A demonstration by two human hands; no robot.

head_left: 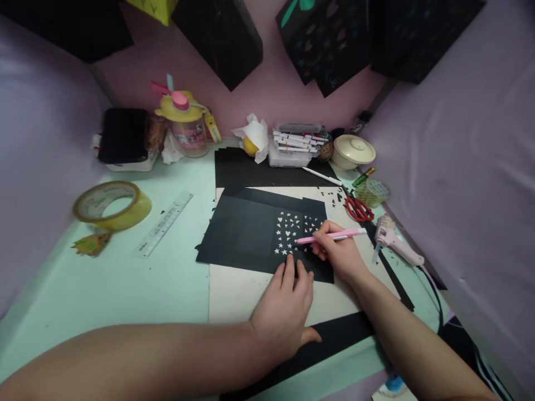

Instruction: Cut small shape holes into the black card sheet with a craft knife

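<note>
My left hand (284,312) lies flat, fingers spread, pinning the black paper (251,231) steady; my right hand (336,250) fingers pinch the pink knife (330,235) against its cut-outs.

Matt black paper (246,228), glossy tape roll (112,205)

Tabletop, left edge: roll of clear tape (112,204); transparent ruler (164,224) beside it. Back edge: black case (123,135), yellow-lidded bottle (186,122), crumpled tissue (253,135), box of markers (296,143), cream lidded bowl (353,151). Right edge: red scissors (358,209), pink glue gun (395,241).
</note>
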